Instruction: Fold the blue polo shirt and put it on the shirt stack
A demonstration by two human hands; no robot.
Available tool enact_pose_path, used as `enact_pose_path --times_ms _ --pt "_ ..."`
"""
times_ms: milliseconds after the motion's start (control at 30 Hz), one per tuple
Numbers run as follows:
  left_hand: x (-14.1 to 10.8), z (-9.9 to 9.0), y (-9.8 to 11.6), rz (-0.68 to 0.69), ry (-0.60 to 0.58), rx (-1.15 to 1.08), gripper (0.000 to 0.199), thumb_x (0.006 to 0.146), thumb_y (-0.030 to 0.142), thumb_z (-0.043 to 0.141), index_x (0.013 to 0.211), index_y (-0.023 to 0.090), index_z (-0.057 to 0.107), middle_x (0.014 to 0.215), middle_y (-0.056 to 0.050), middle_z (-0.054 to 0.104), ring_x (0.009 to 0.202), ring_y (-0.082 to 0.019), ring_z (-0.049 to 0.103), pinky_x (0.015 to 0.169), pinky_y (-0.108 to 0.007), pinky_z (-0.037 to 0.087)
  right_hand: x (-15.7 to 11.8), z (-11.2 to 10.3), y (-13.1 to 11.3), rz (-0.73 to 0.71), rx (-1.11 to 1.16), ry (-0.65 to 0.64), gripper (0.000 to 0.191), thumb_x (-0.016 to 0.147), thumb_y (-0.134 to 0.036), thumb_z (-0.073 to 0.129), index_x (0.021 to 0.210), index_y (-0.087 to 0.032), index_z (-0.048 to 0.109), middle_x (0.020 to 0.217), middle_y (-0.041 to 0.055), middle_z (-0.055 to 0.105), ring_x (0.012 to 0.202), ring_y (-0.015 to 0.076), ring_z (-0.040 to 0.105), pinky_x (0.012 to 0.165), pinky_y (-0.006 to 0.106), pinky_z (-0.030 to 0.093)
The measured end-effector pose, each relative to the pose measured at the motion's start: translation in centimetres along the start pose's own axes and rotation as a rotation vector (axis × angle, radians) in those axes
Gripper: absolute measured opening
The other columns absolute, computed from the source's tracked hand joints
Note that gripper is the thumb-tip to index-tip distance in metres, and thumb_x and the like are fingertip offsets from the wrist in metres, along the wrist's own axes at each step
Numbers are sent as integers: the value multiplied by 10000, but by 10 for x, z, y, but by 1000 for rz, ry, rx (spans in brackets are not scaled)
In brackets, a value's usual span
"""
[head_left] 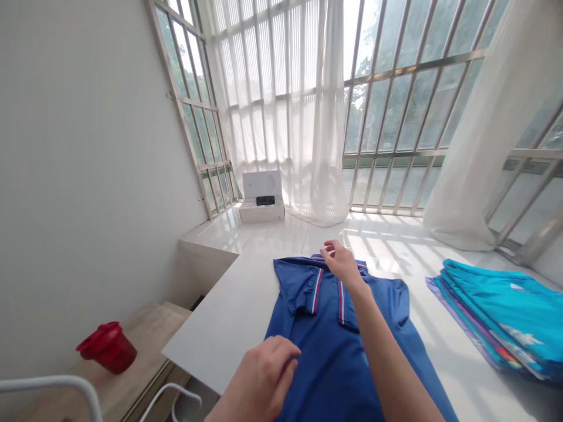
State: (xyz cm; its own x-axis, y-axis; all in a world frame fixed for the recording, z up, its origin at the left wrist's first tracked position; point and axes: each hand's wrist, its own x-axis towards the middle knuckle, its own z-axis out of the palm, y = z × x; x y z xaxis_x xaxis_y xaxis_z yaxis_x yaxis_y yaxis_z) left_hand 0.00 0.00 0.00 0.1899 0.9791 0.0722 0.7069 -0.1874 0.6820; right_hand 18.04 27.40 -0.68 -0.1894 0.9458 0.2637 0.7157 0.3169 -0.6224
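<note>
A blue polo shirt (316, 363) with red and white striped cuffs lies on the white tabletop, its collar at the far end. Both short sleeves are turned inward over the body. Above the collar is my right hand (338, 262), fingers bent and apart, holding nothing; whether it touches the cloth I cannot tell. My left hand (266, 372) is over the shirt's left edge, nearer to me. Its fingers curl loosely, with a gap between thumb and forefinger and no cloth visible in it. My right forearm hides part of the shirt's right side.
A stack of folded clothes (501, 316), bright blue on top, lies at right. Toward the window stands an open white box (263, 212) with a black device (265, 200). A red bucket (109, 347) sits lower left, beyond the white table's (211, 334) left edge.
</note>
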Motion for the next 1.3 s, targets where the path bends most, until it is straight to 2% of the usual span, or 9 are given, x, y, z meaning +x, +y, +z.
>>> enact_pose_path --times_ms 100,233,367,433,500,600,1000,1200,1300 --pt "72 -8 0 152 152 240 330 1004 204 359 1110 234 669 1109 -61 681 1038 -207 631 963 -327 501 -6 -24 0 -76 -25 4 318 961 -372 457 1184 -212 616 1060 74 713 941 191 665 825 290 480" --pt "164 3 -21 140 8 516 319 997 200 384 1173 169 647 1199 -111 650 1123 -232 595 1020 -355 474 -31 -39 33 -81 -206 -108 251 936 -311 512 1091 -206 678 1104 101 701 1054 245 640 887 320 471" --pt "213 39 -45 129 -77 535 445 962 298 500 1380 152 542 1408 -159 553 1301 -305 498 1091 -453 419 -68 -22 74 -18 -365 -275 425 952 -390 502 1287 -161 626 1359 172 601 1267 319 545 1020 383 436" --pt "221 61 -56 96 -73 544 573 978 388 474 1494 143 417 1526 -193 433 1405 -373 377 1132 -594 322 -85 -5 87 56 -437 -362 632 963 -510 457 1460 -120 482 1545 196 426 1425 351 387 1126 438 353" --pt "225 79 -66 59 -43 560 632 1003 475 393 1549 162 330 1595 -191 329 1470 -403 256 1147 -693 185 -97 11 94 96 -483 -345 723 972 -558 398 1531 -100 379 1624 181 290 1503 348 241 1198 477 237" --pt "232 91 -78 42 -5 572 657 1006 564 323 1567 224 300 1627 -143 283 1500 -373 196 1163 -695 94 -99 24 97 71 -505 -278 730 989 -559 332 1562 -106 318 1649 149 229 1527 313 177 1228 468 146" --pt "275 82 -104 16 57 540 699 989 640 288 1554 231 326 1604 -106 349 1487 -333 261 1183 -642 141 -61 25 101 78 -447 -262 784 975 -625 270 1588 -136 245 1658 132 211 1527 297 164 1225 447 116" --pt "272 81 -107 43 157 497 623 1007 593 323 1494 218 422 1521 -111 478 1438 -300 367 1192 -542 234 -60 23 106 31 -440 -216 760 972 -624 310 1537 -121 381 1614 165 322 1494 320 267 1217 468 195" --pt "267 79 -103 75 220 478 545 1024 544 340 1397 193 526 1442 -122 550 1383 -276 431 1168 -472 294 -65 19 101 -47 -447 -126 650 988 -499 379 1483 -86 459 1569 197 392 1467 316 327 1209 459 254"
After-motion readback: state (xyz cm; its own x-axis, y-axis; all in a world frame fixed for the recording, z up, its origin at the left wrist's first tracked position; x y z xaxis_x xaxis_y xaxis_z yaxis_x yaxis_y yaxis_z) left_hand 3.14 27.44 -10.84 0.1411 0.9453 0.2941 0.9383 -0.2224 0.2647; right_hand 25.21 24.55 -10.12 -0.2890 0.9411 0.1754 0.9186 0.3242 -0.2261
